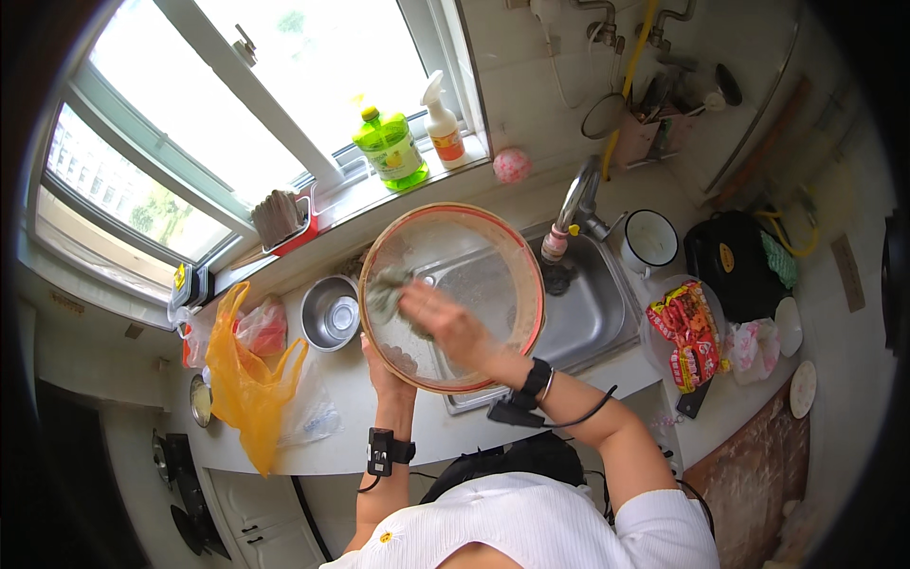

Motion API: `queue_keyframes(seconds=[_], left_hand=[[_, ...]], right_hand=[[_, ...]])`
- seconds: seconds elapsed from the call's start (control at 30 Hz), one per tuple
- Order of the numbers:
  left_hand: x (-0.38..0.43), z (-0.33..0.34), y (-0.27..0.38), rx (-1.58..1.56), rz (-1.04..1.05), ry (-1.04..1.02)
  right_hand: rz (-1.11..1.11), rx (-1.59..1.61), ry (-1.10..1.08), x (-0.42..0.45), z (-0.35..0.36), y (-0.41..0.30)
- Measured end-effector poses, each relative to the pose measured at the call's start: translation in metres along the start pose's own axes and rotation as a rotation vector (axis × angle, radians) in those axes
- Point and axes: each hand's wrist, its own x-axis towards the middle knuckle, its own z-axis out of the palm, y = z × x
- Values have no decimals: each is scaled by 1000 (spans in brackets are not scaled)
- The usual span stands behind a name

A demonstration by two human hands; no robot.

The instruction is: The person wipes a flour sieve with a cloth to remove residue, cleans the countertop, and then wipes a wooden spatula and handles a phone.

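A round sieve [527, 284] with a pale wooden hoop and a fine see-through mesh is held up over the counter and the near part of the sink. My left hand [387, 377] grips its hoop at the lower left, with the fingers partly hidden behind it. Bunched under the fingers of my right hand [451, 323], a grey-green cloth [387, 295] lies against the inside of the sieve, near its left wall. The right hand is slightly blurred. Through the mesh shows part of the stainless steel sink [590, 313].
Left of the sieve are a steel bowl [330, 313] and an orange plastic bag [249, 398]. A faucet [579, 192] rises behind the sink, with an enamel mug [650, 238] and a red food packet [686, 334] to its right. A green detergent bottle [389, 153] and a spray bottle [444, 128] stand on the windowsill.
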Motion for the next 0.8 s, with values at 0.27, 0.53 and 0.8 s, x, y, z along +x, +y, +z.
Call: queue_keyframes(seconds=[0.27, 0.53, 0.8], left_hand=[[6, -19, -4, -75, 33, -59], [-4, -13, -4, 48, -17, 84], [-1, -19, 1, 120, -37, 60]], right_hand=[[-66, 59, -25, 2, 15, -9], [194, -193, 204, 15, -8, 30], [29, -169, 94, 6, -8, 20]])
